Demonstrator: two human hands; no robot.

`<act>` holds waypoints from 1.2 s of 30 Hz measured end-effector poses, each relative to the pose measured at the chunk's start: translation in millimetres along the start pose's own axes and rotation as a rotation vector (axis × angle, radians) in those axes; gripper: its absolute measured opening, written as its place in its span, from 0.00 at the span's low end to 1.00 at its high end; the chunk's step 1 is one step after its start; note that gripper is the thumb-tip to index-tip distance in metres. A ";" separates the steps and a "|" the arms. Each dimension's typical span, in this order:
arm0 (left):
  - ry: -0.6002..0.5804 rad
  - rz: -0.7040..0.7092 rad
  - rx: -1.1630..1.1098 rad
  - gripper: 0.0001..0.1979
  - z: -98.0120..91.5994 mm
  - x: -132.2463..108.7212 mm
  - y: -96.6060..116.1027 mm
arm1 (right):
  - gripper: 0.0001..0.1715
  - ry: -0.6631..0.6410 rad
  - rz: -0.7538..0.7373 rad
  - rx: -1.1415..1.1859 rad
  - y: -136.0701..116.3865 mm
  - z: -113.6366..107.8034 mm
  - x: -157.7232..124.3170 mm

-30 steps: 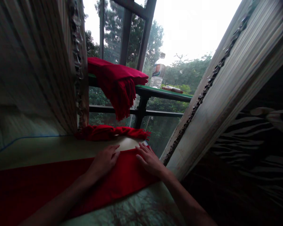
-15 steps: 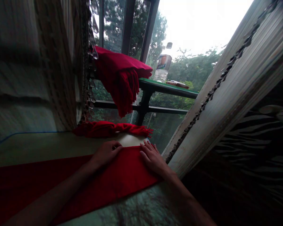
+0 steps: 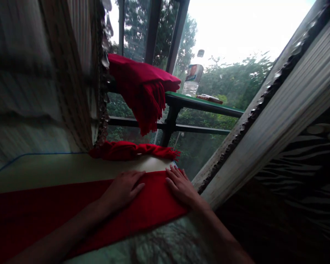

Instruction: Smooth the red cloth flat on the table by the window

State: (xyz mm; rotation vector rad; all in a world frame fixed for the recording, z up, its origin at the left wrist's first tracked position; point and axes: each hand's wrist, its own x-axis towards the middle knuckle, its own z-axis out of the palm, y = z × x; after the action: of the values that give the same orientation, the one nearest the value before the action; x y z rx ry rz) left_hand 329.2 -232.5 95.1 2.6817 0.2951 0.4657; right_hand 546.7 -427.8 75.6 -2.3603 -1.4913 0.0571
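A long strip of red cloth lies flat across the pale surface, running from the lower left to the right end. My left hand rests on it near the far edge, with the fingers stretched out and the thumb apart. Over at the right end, my right hand lies flat on the cloth with fingers spread. Just beyond both hands is a bunched red scarf with a fringed end. Another folded red scarf hangs over the window rail, its fringe drooping.
A clear plastic bottle and a small flat packet stand on the green-topped rail. Gathered curtains with beaded trim hang at left and right. Zebra-striped fabric shows at the far right.
My left hand has opened out from curled fingers at the cloth's far edge to lying flat on it. My right hand stays in place on the cloth. The view has shifted slightly.
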 end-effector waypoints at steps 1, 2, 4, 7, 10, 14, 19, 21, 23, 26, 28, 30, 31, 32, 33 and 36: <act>-0.038 0.004 0.046 0.29 -1.5 -5.8 1.3 | 0.35 -0.002 0.006 0.002 0.3 0.6 -0.5; -0.080 0.004 0.088 0.31 -3.1 -11.5 2.3 | 0.36 -0.002 0.012 0.005 0.4 1.4 -1.0; -0.159 -0.009 0.144 0.35 -6.0 -21.3 3.5 | 0.36 0.003 0.018 0.013 0.3 2.7 -1.7; -0.231 -0.039 0.173 0.38 -10.2 -28.6 6.1 | 0.34 0.028 0.044 0.035 4.1 0.9 0.0; -0.237 -0.057 0.186 0.38 -13.3 -26.5 11.7 | 0.32 0.112 0.158 0.049 18.0 -9.6 7.4; -0.185 -0.056 0.188 0.37 -12.4 -20.7 19.5 | 0.21 0.184 0.374 0.040 43.5 -28.4 22.6; -0.192 -0.052 0.165 0.38 -6.5 -22.1 21.8 | 0.19 0.062 0.486 0.080 56.8 -30.8 34.4; -0.200 -0.045 0.172 0.38 -6.3 -23.2 22.6 | 0.19 0.047 0.508 0.089 56.4 -27.1 36.3; -0.224 -0.040 0.176 0.39 -7.9 -24.0 24.5 | 0.19 0.052 0.525 0.094 54.6 -23.3 37.5; -0.240 -0.016 0.149 0.41 -11.8 -24.8 27.9 | 0.19 0.074 0.542 0.104 50.8 -18.7 38.6; -0.251 -0.009 0.127 0.42 -13.9 -25.4 29.3 | 0.19 0.090 0.549 0.113 48.5 -16.8 39.2; -0.274 -0.019 0.119 0.43 -14.7 -25.7 29.4 | 0.19 0.101 0.553 0.123 46.9 -15.9 39.8; -0.283 -0.022 0.117 0.44 -14.6 -25.7 28.9 | 0.19 0.104 0.553 0.130 46.5 -15.9 40.2; -0.286 -0.023 0.116 0.44 -14.2 -25.8 28.3 | 0.19 0.105 0.552 0.139 46.5 -16.0 40.8; -0.284 -0.021 0.115 0.44 -13.7 -25.8 27.5 | 0.19 0.105 0.550 0.150 46.7 -16.3 41.4; -0.276 -0.007 0.114 0.44 -13.0 -25.9 26.2 | 0.19 0.120 0.539 0.183 48.2 -17.0 43.3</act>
State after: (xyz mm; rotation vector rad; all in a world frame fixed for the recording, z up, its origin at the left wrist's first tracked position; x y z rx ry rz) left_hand 304.1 -258.4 110.1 2.8097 0.2568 0.0748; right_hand 611.6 -412.8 83.1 -2.4900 -0.7304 0.1722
